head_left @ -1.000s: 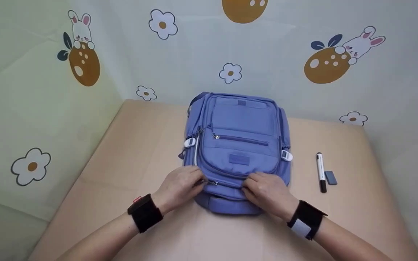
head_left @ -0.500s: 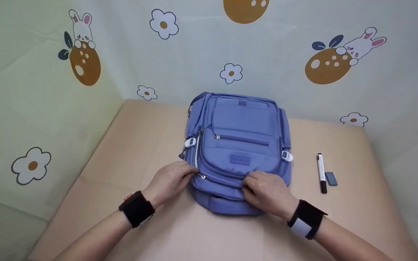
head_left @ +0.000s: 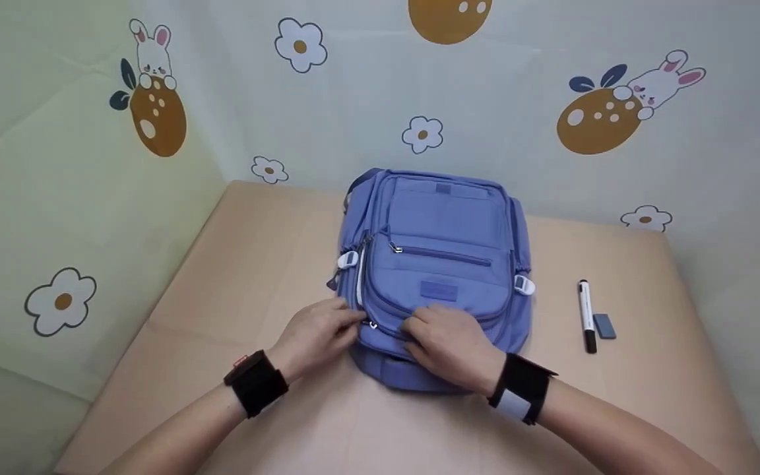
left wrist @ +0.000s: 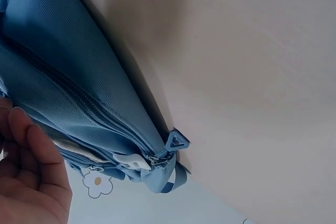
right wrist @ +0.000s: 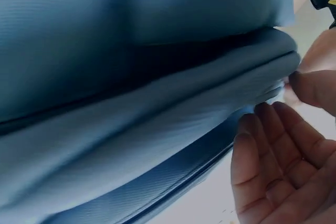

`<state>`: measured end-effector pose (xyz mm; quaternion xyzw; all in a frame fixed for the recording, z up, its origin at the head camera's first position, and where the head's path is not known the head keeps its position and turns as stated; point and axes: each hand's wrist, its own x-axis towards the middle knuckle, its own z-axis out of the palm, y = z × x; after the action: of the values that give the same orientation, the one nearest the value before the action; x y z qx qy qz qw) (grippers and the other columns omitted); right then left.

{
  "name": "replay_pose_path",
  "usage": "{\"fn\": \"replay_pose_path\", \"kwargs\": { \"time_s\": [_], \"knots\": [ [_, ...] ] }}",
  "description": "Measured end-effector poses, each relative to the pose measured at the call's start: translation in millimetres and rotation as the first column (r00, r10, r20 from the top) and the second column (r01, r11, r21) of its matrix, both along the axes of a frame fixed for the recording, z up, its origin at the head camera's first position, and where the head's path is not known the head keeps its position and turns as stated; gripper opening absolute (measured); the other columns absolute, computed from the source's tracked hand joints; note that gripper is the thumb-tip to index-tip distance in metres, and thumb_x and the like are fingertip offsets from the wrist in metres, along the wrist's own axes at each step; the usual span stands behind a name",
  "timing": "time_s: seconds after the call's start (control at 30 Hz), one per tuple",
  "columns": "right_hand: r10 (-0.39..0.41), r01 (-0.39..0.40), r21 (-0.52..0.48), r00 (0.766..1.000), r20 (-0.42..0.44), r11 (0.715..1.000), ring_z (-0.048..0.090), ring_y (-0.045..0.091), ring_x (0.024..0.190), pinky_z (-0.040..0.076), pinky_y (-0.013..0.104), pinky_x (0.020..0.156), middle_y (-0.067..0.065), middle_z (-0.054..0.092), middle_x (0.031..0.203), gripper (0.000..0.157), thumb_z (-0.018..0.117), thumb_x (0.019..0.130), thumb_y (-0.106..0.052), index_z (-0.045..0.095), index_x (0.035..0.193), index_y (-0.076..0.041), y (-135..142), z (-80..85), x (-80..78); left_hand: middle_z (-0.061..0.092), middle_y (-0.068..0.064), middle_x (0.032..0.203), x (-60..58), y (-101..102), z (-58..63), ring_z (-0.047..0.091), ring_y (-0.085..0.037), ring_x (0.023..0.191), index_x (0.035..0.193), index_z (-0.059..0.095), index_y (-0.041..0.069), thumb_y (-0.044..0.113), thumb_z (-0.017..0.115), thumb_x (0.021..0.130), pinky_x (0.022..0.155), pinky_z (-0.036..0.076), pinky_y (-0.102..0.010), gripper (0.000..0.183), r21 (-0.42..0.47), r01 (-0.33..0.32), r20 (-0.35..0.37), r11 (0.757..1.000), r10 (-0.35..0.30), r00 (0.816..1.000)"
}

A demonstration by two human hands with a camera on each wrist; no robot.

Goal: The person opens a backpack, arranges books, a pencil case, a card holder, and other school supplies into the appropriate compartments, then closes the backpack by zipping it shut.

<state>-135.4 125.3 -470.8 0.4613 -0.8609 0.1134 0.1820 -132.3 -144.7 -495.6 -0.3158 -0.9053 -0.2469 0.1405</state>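
Observation:
A blue-violet backpack (head_left: pixel 449 218) lies front side up on the table, its lower end nearest me. In the head view, my left hand (head_left: pixel 317 333) pinches the zipper pull at the left end of the lower front pocket's zipper, with the metal slider (head_left: pixel 372 324) just right of the fingertips. My right hand (head_left: pixel 452 346) has its curled fingers on the same pocket's edge, right of the slider, pinching the fabric. In the right wrist view, thumb and fingers stand at either side of the pocket's edge. In the left wrist view, the left hand's fingertips are partly cut off.
To the right of the backpack lie a black-and-white marker (head_left: pixel 587 316) and a small grey-blue block (head_left: pixel 604 326). White side buckles (head_left: pixel 524 285) stick out at the bag's sides. A patterned curtain (head_left: pixel 485 86) stands behind the table (head_left: pixel 208 284).
My left hand and the zipper slider moved left along the lower pocket, then stayed about there. My right hand slid left along the pocket's edge, closer to the left hand.

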Motion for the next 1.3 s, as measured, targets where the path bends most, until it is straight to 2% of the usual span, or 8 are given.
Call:
{"fn": "replay_pose_path", "kwargs": {
  "time_s": [0.23, 0.43, 0.63, 0.77, 0.97, 1.13, 1.3],
  "knots": [
    [-0.086, 0.088, 0.083, 0.996, -0.016, 0.993, 0.061, 0.021, 0.074, 0.053, 0.038, 0.059, -0.001, 0.062, 0.082, 0.019, 0.081, 0.085, -0.027, 0.067, 0.085, -0.014, -15.1, -1.1, -1.4, 0.06, 0.002, 0.083, -0.4, 0.5, -1.7, 0.055, -0.013, 0.072, 0.106, 0.08, 0.01, 0.015, 0.076, 0.093, 0.063, 0.05, -0.032, 0.015, -0.028, 0.011, 0.04, 1.0, -0.01, 0.999],
    [-0.065, 0.076, 0.073, 0.988, -0.137, 0.994, 0.057, 0.021, 0.065, 0.048, 0.037, 0.05, 0.0, 0.059, 0.074, 0.022, 0.078, 0.084, -0.024, 0.063, 0.074, -0.012, -18.0, -7.0, -3.3, 0.064, 0.004, 0.085, -1.3, 0.4, 2.7, 0.061, -0.013, 0.077, 0.099, 0.08, 0.014, 0.015, 0.076, 0.093, 0.067, 0.053, -0.032, 0.008, -0.047, -0.011, -0.002, 0.999, 0.011, 1.0],
    [-0.036, 0.045, 0.037, 0.975, -0.218, 0.998, 0.055, 0.019, 0.056, 0.043, 0.035, 0.043, 0.0, 0.055, 0.066, 0.02, 0.07, 0.083, -0.012, 0.057, 0.067, -0.011, -18.6, -8.5, -5.1, 0.067, 0.005, 0.084, -0.7, -0.9, 9.9, 0.063, -0.01, 0.075, 0.096, 0.08, 0.014, 0.015, 0.078, 0.091, 0.066, 0.053, -0.03, 0.005, 0.006, -0.028, -0.035, 1.0, 0.029, 0.999],
    [-0.03, 0.036, 0.024, 0.975, -0.219, 0.999, 0.055, 0.018, 0.054, 0.044, 0.034, 0.042, -0.001, 0.053, 0.065, 0.021, 0.07, 0.081, -0.012, 0.055, 0.066, -0.012, -17.5, -7.0, -6.2, 0.069, 0.005, 0.088, -6.6, -6.7, 14.1, 0.065, -0.011, 0.076, 0.096, 0.08, 0.013, 0.013, 0.078, 0.09, 0.068, 0.055, -0.029, 0.007, 0.04, -0.098, -0.004, 0.994, 0.098, 0.995],
    [-0.02, 0.026, 0.026, 0.977, -0.211, 0.999, 0.055, 0.017, 0.054, 0.045, 0.035, 0.042, -0.002, 0.053, 0.065, 0.02, 0.07, 0.08, -0.012, 0.055, 0.066, -0.012, -17.0, -5.5, -6.9, 0.067, 0.006, 0.087, -25.0, -15.5, 14.6, 0.062, -0.01, 0.073, 0.098, 0.081, 0.014, 0.015, 0.077, 0.091, 0.065, 0.054, -0.03, 0.008, 0.011, -0.203, 0.052, 0.979, 0.202, 0.978],
    [-0.027, 0.034, 0.034, 0.981, -0.194, 0.999, 0.054, 0.017, 0.054, 0.045, 0.034, 0.042, -0.002, 0.053, 0.065, 0.02, 0.07, 0.08, -0.013, 0.056, 0.066, -0.012, -17.2, -3.6, -5.5, 0.063, 0.008, 0.082, -33.1, -17.6, 13.9, 0.057, -0.009, 0.069, 0.098, 0.082, 0.016, 0.018, 0.077, 0.092, 0.061, 0.051, -0.031, 0.008, -0.006, -0.226, 0.063, 0.974, 0.226, 0.972],
    [-0.056, 0.062, 0.052, 0.991, -0.123, 0.997, 0.056, 0.017, 0.055, 0.046, 0.035, 0.043, -0.002, 0.055, 0.065, 0.025, 0.072, 0.086, -0.02, 0.058, 0.066, -0.013, -19.8, 2.2, -4.7, 0.064, 0.007, 0.082, -31.9, -19.2, 14.9, 0.058, -0.01, 0.07, 0.096, 0.082, 0.016, 0.018, 0.078, 0.091, 0.062, 0.051, -0.031, 0.007, 0.005, -0.218, 0.044, 0.976, 0.218, 0.975]
  ]
}}
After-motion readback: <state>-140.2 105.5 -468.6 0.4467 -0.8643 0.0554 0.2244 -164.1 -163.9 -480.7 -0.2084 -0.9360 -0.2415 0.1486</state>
